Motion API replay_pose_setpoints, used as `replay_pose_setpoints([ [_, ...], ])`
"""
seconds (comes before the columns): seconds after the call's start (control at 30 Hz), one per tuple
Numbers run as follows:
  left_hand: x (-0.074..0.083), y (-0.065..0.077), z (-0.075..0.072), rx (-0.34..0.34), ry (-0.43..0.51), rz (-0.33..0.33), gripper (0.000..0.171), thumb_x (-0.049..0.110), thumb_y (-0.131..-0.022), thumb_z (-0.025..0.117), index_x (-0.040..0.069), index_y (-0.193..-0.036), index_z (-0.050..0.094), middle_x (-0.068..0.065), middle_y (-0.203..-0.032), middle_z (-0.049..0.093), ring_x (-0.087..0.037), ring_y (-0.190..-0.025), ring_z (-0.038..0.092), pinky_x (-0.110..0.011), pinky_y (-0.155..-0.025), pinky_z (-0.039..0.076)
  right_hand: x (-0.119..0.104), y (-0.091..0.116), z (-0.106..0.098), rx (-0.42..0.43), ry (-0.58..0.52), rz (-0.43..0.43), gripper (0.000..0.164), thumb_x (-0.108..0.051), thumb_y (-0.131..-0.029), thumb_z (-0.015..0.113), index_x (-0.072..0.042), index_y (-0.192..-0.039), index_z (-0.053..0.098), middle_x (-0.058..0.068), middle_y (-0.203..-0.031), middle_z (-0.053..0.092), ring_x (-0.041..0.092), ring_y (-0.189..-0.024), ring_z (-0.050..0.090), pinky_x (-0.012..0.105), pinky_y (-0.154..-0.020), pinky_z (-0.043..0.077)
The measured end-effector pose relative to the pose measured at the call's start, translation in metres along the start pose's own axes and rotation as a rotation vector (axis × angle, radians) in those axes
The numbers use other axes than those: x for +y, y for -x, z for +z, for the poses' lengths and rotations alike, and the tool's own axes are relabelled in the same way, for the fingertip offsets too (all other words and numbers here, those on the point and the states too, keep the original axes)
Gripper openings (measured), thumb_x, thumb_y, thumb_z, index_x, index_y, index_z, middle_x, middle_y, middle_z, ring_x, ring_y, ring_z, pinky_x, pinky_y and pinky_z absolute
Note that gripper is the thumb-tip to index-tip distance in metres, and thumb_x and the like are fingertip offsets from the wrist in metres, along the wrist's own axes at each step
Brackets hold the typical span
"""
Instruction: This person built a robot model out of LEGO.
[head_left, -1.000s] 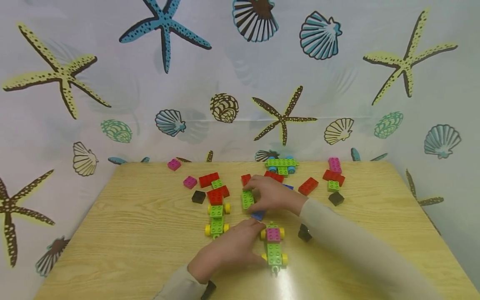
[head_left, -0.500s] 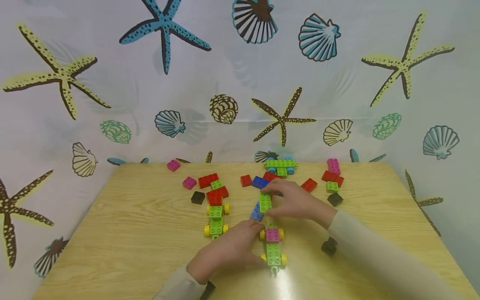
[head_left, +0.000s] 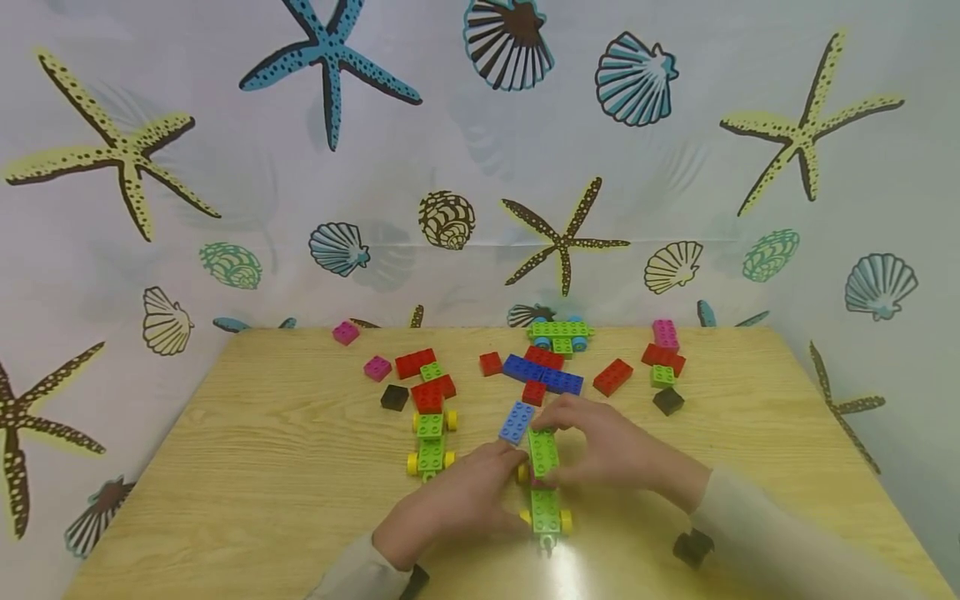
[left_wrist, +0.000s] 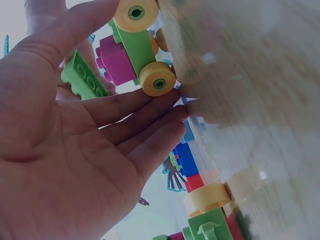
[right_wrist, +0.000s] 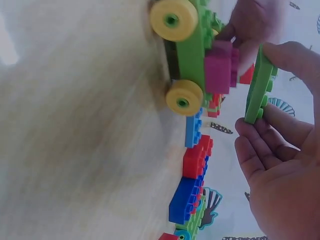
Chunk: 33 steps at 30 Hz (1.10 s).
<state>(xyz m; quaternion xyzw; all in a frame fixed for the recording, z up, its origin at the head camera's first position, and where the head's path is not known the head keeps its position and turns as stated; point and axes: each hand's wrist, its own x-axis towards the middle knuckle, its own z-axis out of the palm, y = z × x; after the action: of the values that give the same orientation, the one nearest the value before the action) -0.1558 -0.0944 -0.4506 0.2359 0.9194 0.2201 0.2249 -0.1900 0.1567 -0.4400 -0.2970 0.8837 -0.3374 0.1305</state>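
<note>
A light green toy car base (head_left: 545, 512) with yellow wheels stands on the table, a pink building brick (right_wrist: 217, 70) on its studs. My left hand (head_left: 461, 496) holds the car base from the side, thumb at one wheel and fingertips at the other, as the left wrist view shows. Between thumb and fingertips, my right hand (head_left: 615, 442) pinches a flat green building brick (right_wrist: 258, 90). It hangs close above the pink brick, with a gap in the right wrist view. From the head view, the green brick hides most of the pink one.
Left of my hands stands another green car base (head_left: 431, 454) with yellow wheels and red bricks at its far end. A light blue brick (head_left: 517, 422) lies just beyond my left fingers. Blue bricks (head_left: 562, 381) lie farther back, before a blue-wheeled base (head_left: 559, 330). A black brick (head_left: 693, 547) lies by my right sleeve.
My right hand has carried the green brick from among the bricks at the back, toward me and right, over the car base. The black brick by the right sleeve has slid right. Left hand unmoved.
</note>
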Motion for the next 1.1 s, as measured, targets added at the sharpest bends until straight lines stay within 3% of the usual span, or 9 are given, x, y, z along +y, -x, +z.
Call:
replay_pose_setpoints([
  [0.23,0.0,0.0,0.0,-0.001,-0.006,-0.001,0.095,0.053,-0.088,0.094,0.008,-0.163,0.056,-0.011,-0.165,0.06,-0.032,-0.153,0.058,-0.054,-0.127,0.051,0.003,0.009,0.012,-0.007,-0.047,-0.002,0.053,-0.031,-0.09,0.092,-0.023,-0.139,0.074,-0.01,-0.134,0.071,0.018,-0.129,0.067,0.055,-0.117,0.058],
  [0.77,-0.001,0.0,0.001,-0.007,0.009,-0.014,0.097,0.054,-0.087,0.095,0.011,-0.164,0.055,-0.008,-0.164,0.06,-0.031,-0.151,0.059,-0.054,-0.126,0.053,0.002,0.016,0.02,0.01,-0.003,-0.003,0.062,-0.04,-0.092,0.092,-0.017,-0.146,0.072,-0.009,-0.137,0.07,0.016,-0.129,0.066,0.052,-0.117,0.059],
  [1.1,0.0,0.0,0.0,-0.001,0.009,-0.008,0.097,0.053,-0.087,0.095,0.01,-0.165,0.054,-0.009,-0.165,0.059,-0.031,-0.152,0.059,-0.054,-0.126,0.052,0.001,0.014,0.018,0.003,-0.009,0.015,0.06,-0.04,-0.093,0.092,-0.019,-0.146,0.071,-0.009,-0.139,0.073,0.016,-0.128,0.069,0.051,-0.115,0.06],
])
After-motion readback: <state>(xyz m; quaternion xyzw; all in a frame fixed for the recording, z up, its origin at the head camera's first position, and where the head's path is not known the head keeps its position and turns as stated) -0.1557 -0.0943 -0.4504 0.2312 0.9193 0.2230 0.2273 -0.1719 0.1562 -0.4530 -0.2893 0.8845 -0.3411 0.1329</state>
